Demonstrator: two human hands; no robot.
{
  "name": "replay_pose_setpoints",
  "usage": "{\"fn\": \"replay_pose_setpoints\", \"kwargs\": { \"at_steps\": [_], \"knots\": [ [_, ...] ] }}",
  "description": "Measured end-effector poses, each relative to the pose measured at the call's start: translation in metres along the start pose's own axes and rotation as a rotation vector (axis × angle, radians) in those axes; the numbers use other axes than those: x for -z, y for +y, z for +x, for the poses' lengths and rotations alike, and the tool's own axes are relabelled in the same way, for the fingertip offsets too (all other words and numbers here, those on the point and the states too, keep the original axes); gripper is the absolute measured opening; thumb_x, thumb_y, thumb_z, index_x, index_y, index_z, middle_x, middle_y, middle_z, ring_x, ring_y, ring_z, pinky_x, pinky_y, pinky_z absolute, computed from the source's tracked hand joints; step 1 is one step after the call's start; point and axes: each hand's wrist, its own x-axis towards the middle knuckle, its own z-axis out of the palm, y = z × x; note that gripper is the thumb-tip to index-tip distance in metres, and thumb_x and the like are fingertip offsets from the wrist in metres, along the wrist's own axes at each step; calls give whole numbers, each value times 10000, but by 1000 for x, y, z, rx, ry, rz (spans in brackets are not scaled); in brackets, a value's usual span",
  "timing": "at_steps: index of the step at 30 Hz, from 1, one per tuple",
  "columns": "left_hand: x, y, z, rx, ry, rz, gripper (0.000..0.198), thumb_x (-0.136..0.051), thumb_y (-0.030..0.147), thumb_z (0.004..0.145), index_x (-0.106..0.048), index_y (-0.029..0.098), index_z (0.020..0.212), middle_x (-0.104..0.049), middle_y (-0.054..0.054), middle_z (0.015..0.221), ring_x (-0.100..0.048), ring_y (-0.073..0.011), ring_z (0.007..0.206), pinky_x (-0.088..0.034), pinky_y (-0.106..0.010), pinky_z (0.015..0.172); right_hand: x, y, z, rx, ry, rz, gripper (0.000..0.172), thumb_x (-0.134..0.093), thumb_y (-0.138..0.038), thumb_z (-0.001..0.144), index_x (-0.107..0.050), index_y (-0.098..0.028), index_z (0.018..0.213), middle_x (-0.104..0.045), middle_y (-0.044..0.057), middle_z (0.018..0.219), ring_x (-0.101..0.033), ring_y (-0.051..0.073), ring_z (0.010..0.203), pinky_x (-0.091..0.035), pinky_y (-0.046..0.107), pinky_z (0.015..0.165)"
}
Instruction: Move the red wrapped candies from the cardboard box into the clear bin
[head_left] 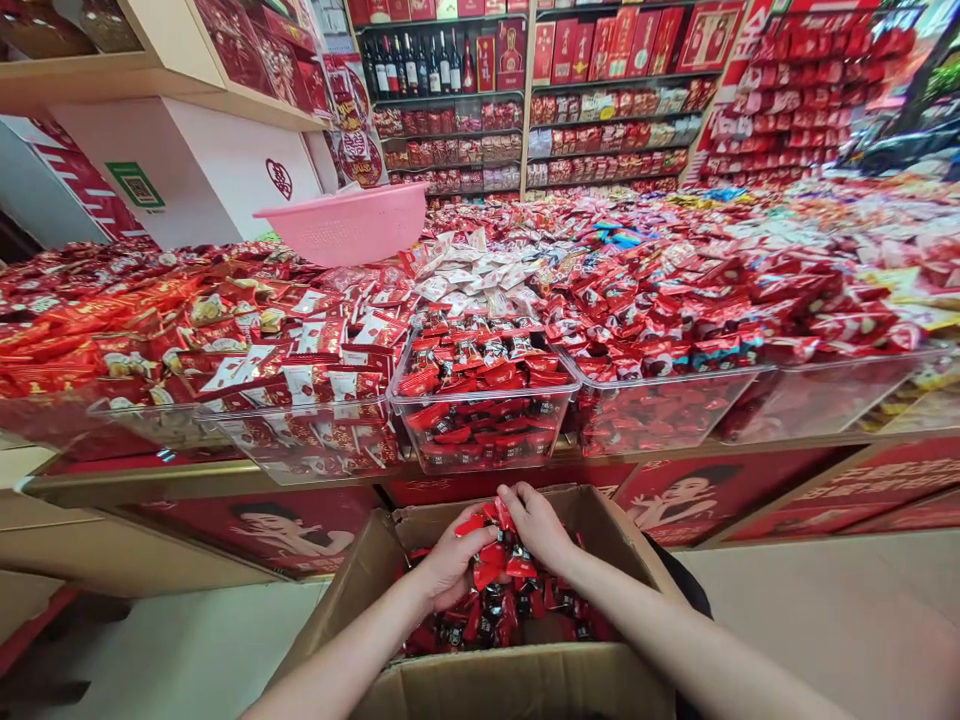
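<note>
Both of my hands are over an open cardboard box, cupped around a small heap of red-wrapped candies. My left hand curls round the heap from the left and below, its thumb on top. From the right, my right hand closes over the same heap with bent fingers. Beneath them, more loose candies in red and dark wrappers lie inside the box. Straight ahead, a clear plastic bin holds similar red and dark wrapped candies.
Clear bins of wrapped sweets line the counter's front edge. A pink plastic basket rests on sweets at the left. Shelves with bottles and red boxes stand behind. Pale floor tiles show beside the box.
</note>
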Motion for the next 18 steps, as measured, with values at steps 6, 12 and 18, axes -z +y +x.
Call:
{"fn": "replay_pose_setpoints", "kwargs": {
  "at_steps": [6,12,18],
  "knots": [
    [-3,-8,7,-76,111,2,623,-709,71,469,-442,228,1009,-616,-14,841,-579,-166,734,-444,-304,679,-6,2,0,-84,-33,200,248,-416,-410,730,-483,-178,675,-527,13,683,-489,151,695,-376,276,664],
    [6,2,-3,-111,81,28,617,-654,41,495,-471,233,1052,-606,-35,964,-567,-183,789,-434,-318,716,20,1,4,-316,-408,670,353,-597,-271,622,-481,-171,940,-578,19,771,-555,133,695,-446,292,623],
    [12,14,-13,-95,-39,0,670,-621,94,586,-364,281,1176,-581,-38,1032,-547,-192,884,-400,-360,787,30,4,9,-303,-309,652,344,-674,-295,548,-515,-150,817,-552,-22,638,-546,112,602,-479,301,584]
  ]
}}
